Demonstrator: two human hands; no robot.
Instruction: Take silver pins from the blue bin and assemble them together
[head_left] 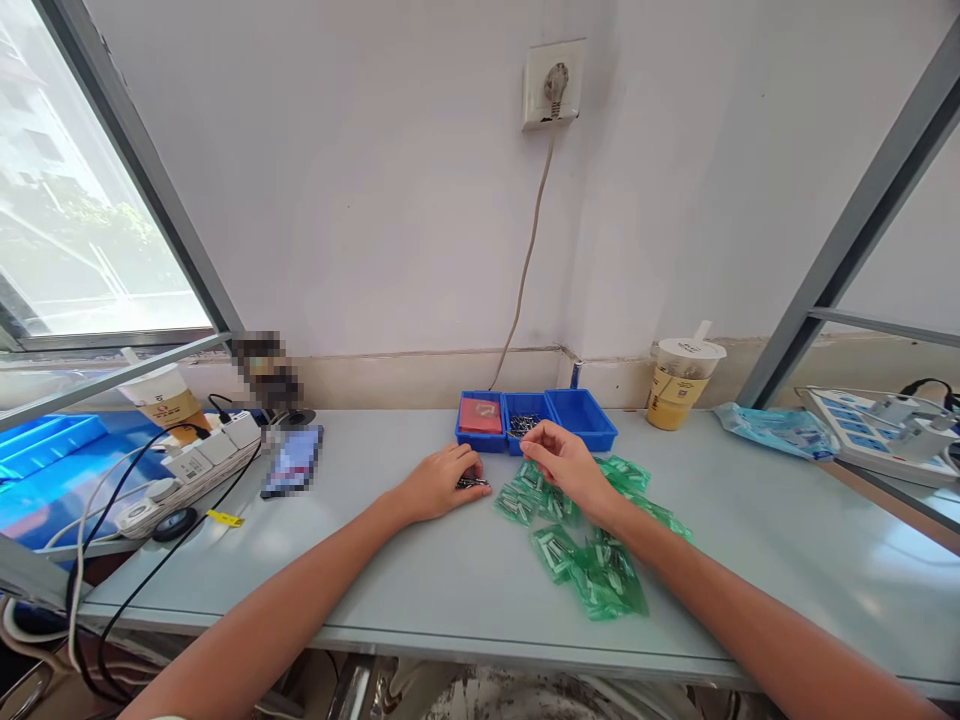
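My left hand [439, 485] rests on the table with its fingers curled over a few small dark metal pieces [472, 483] that look like screws. Just in front of the middle blue bin, my right hand [570, 468] has thumb and forefinger pinched together; anything between them is too small to make out. That bin holds a pile of small metal screws [523, 424]. A red packet [480, 415] lies in the left bin, and the right blue bin [581, 418] shows its bare inside. Several green plastic bags [600, 580] of metal parts lie beneath and around my right wrist.
Left on the table are a blurred phone [294, 460], a power strip [187, 470] with cables and a yellow tag [226, 518]. A drink cup [681, 385] and a blue plastic packet [776, 430] stand back right. Metal frame posts [855, 200] rise at both sides.
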